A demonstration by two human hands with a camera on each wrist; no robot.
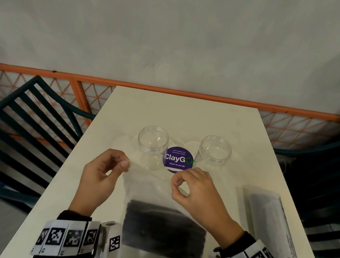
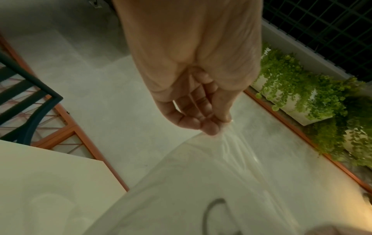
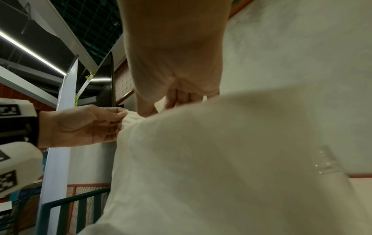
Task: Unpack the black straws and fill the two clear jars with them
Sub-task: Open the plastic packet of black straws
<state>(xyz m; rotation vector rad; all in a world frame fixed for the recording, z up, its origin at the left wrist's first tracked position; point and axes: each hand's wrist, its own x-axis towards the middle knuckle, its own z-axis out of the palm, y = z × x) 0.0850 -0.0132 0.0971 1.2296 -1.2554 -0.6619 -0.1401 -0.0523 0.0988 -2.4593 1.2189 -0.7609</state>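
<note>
Black straws [image 1: 164,230] hang bagged; left hand [image 1: 100,176] and right hand [image 1: 191,192] pinch the clear bag [image 1: 147,187] top — a sudden tear could scatter them.

Head view looks down; wrist views close, sharing bag [image 2: 231,159].

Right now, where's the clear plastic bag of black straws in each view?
Head: clear plastic bag low centre, pinched by left hand and right hand.
Left wrist: bottom right.
Right wrist: lower right.
Shared landmark: cream table.
</note>
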